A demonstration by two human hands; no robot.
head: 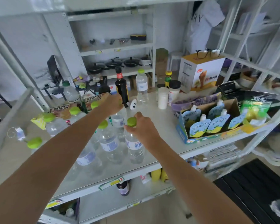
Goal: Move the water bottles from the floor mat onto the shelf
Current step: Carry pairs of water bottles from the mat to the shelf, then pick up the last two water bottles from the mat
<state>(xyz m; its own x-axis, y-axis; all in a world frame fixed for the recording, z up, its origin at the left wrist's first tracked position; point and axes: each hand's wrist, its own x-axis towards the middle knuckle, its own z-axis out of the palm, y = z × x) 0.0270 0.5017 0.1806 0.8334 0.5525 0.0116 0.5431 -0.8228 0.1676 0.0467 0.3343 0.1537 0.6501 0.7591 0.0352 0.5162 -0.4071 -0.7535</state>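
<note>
Several clear water bottles with green caps stand on the white shelf (160, 110). My right hand (142, 126) grips the neck of one water bottle (134, 147) just under its green cap; the bottle stands upright near the shelf's front. My left hand (113, 102) is closed over the top of another water bottle (119, 120) further back, hiding its cap. More bottles (108, 141) stand to the left of these. The dark floor mat (255, 186) lies at the lower right, with no bottles visible on it.
A dark sauce bottle (121, 86), a lone water bottle (141, 86) and white jars (162, 97) stand behind my hands. A box of drink pouches (207, 122) fills the shelf's right side. Snack packs (65, 109) sit at the left. A person in white (202, 25) stands behind the shelving.
</note>
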